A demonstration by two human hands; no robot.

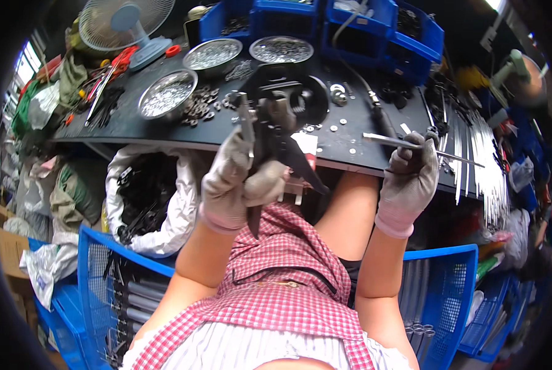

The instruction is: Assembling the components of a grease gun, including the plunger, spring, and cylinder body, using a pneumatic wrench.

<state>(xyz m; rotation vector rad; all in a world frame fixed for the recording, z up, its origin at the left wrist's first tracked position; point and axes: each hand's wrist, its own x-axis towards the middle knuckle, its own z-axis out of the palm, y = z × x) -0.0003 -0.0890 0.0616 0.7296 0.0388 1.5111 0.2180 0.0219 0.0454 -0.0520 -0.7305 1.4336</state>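
Observation:
My left hand (pixel 229 179), in a grey work glove, is closed around a dark black part (pixel 303 166) with pointed arms, blurred in places. A flat metal strip (pixel 246 126) stands upright by the fingers of that hand. To the right, my gloved right hand (pixel 411 172) grips a thin silver rod (pixel 461 160) that lies crosswise through its fingers, above the table's front edge. Behind the black part sits a round black dish (pixel 318 102). Small metal washers (pixel 342 121) lie scattered on the table between my two hands.
Three metal bowls (pixel 145 106) of small shiny parts stand on the dark table (pixel 112 126), with loose nuts (pixel 203 103) nearby. Blue bins (pixel 411 61) line the back. Silver rods (pixel 489 166) lie at the right. Blue crates (pixel 439 253) flank my lap; a white sack (pixel 186 209) stands at left.

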